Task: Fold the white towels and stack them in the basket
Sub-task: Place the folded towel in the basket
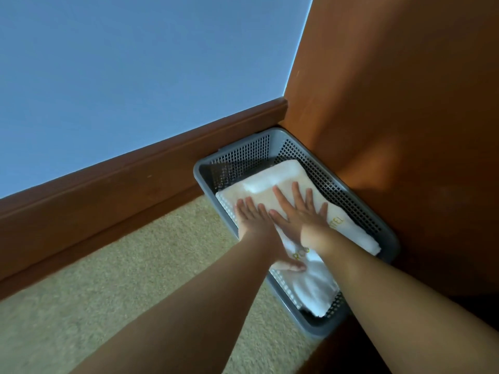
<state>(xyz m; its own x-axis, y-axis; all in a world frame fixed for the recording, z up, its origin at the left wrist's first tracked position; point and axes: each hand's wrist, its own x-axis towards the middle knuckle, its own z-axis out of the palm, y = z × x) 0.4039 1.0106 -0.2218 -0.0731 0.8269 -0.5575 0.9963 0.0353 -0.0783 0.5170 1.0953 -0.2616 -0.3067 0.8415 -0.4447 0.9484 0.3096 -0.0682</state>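
A grey plastic basket [244, 151] with a perforated wall sits on the floor in a corner. Inside it lies a folded white towel [286, 175] with yellow lettering, on top of more white cloth [316, 290] at the near end. My left hand [255, 215] lies flat on the towel near the basket's left side, fingers straight. My right hand [298, 211] presses flat on the towel beside it, fingers spread. The two hands touch at their inner edges. Both forearms reach in from the bottom of the view.
A brown wooden panel [405, 103] stands right of the basket, touching its rim. A brown skirting board [108, 190] runs along the blue wall [135, 63] behind. Beige carpet [121, 292] covers the floor to the left.
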